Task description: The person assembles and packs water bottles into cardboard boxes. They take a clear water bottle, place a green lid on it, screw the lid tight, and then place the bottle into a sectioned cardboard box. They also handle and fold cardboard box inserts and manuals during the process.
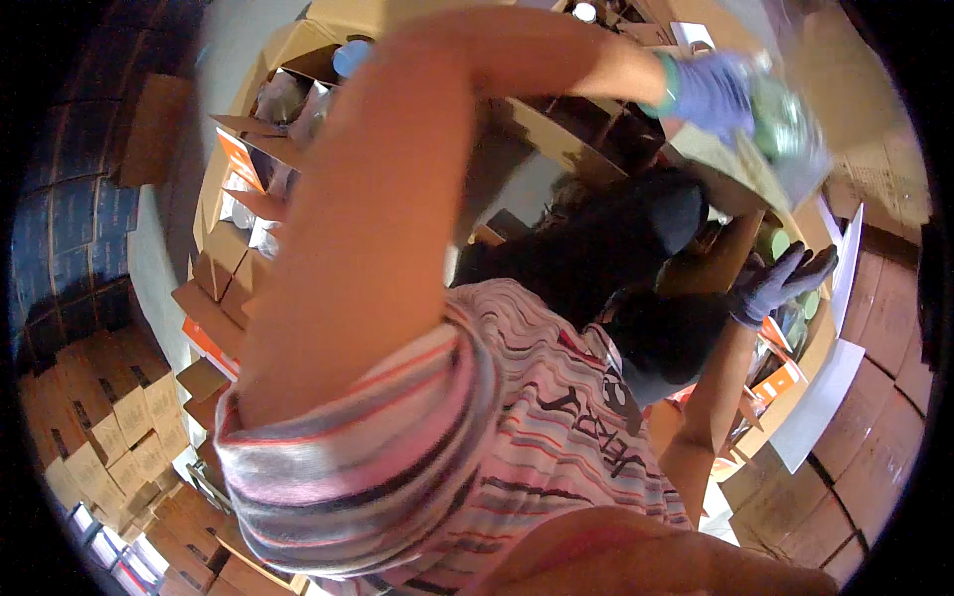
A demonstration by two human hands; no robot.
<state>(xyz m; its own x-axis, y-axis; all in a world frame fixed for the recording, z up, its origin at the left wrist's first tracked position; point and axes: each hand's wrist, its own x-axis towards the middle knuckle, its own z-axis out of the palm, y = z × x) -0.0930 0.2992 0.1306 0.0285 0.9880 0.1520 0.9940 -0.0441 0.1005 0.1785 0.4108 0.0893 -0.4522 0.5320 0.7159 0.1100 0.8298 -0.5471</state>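
Observation:
My left arm sweeps across the view from the striped sleeve at lower left to the upper right. My left hand (714,94), in a purple glove, grips a blurred green container (785,124) above an open cardboard box (725,169). My right hand (785,283), also gloved in purple, is lower down with its fingers spread and nothing in it, next to green-lidded containers (780,243) in a box. A mass of dark hair (616,248) hangs between my two arms and hides much of the boxes.
Open cardboard boxes with dividers and orange flaps (238,159) fill the area at upper left. Stacks of sealed brown cartons stand at lower left (109,417) and at right (874,397). White sheets (820,397) lie at the box's edge on the right.

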